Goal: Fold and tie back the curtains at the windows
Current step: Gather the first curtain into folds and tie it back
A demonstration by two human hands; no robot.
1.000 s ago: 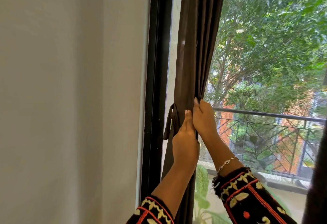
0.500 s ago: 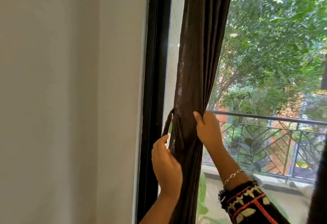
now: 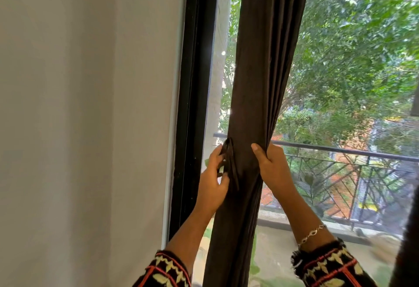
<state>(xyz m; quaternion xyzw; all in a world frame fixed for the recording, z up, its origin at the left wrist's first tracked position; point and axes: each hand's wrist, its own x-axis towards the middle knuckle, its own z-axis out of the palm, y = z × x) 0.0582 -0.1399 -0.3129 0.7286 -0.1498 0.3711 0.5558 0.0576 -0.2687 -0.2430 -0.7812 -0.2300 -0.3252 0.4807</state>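
Note:
A dark brown curtain (image 3: pixel 260 82) hangs gathered into a narrow column in front of the window. A tie-back strap (image 3: pixel 230 162) of the same brown cloth hangs in a loop on the bundle's left side at mid height. My left hand (image 3: pixel 212 182) is at the left of the bundle, its fingers curled on the strap. My right hand (image 3: pixel 271 166) grips the bundle's right edge at the same height, thumb across the front folds and fingers behind.
A black window frame (image 3: pixel 195 105) stands just left of the curtain, with a plain white wall (image 3: pixel 79 128) beyond it. Through the glass are a balcony railing (image 3: pixel 340 153), trees and a brick building. Another dark curtain edge (image 3: pixel 408 241) shows at far right.
My left hand has left the front of the bundle, gone round to its left side and taken the strap. My right hand has kept its grip on the right edge.

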